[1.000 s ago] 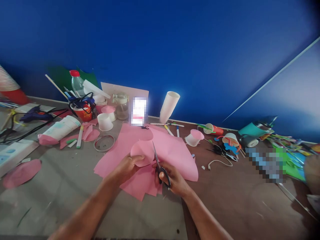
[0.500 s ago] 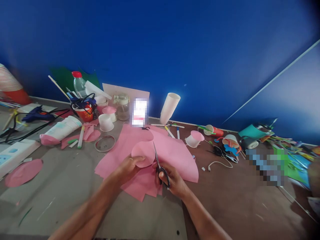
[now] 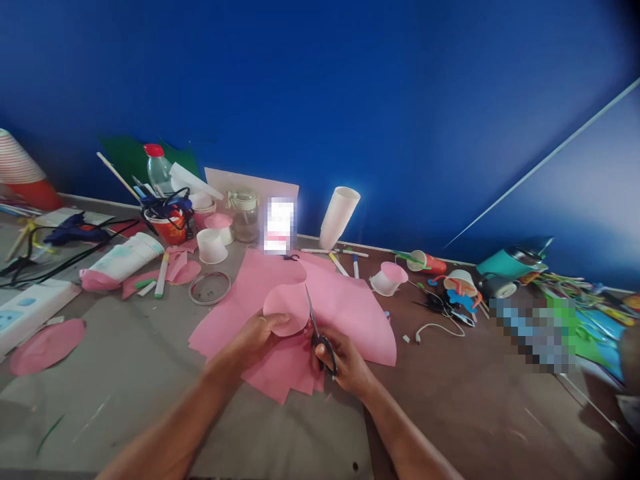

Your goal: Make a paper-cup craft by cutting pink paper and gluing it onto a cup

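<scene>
My left hand [image 3: 261, 337] pinches the lower left of a round pink paper piece [image 3: 286, 303], thumb on top. In my right hand [image 3: 345, 360] is a pair of scissors [image 3: 327, 353] with black handles, its blades pointing up and away along the right edge of the round piece. The blades look nearly closed. Beneath both hands lie large pink paper sheets [image 3: 350, 313], overlapping, with a curved edge at the right. Whether the round piece is still joined to a sheet, I cannot tell.
A metal-looking ring [image 3: 210, 288], a white cup [image 3: 212, 246] and a glass jar [image 3: 245, 217] stand left of the sheets. Behind are a bright blurred screen [image 3: 279, 225] and stacked white cups [image 3: 340, 217]. A pink-topped cup [image 3: 389, 277] sits right; a power strip [image 3: 35, 313] lies far left.
The scissors' handles have drawn slightly closer together and their blades look more closed along the paper's edge. My left hand and the round piece have hardly moved.
</scene>
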{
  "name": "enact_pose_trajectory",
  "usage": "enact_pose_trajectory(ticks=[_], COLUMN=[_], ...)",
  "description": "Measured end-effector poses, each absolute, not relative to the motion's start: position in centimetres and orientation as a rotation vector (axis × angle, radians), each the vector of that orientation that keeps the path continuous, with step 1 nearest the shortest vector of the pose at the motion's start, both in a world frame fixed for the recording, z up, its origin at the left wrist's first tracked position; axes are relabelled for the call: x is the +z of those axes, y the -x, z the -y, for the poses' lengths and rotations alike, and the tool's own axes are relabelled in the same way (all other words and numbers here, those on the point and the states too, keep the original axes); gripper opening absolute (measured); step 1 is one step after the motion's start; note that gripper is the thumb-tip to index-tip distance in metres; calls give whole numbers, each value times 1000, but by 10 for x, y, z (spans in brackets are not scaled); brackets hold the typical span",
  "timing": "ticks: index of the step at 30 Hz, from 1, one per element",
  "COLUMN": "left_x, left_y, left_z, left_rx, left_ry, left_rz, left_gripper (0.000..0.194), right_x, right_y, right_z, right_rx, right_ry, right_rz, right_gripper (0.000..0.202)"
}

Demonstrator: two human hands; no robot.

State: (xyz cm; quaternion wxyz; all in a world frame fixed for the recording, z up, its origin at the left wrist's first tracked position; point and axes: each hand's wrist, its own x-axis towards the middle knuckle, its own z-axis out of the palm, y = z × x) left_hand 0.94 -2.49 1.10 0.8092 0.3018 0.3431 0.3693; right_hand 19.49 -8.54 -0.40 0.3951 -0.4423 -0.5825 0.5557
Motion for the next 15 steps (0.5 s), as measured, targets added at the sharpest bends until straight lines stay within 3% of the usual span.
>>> enact_pose_trajectory(ticks=[15], left_x=[9], left_y=[-9], left_z=[25], left_rx=[753], left_ry=[-700], left_rz=[-691], left_gripper=[20], right_x=[-11], right_y=[-190], right_z=[86], right_rx=[1384], right_ry=[1086], right_rz=[1444], right_gripper=[59])
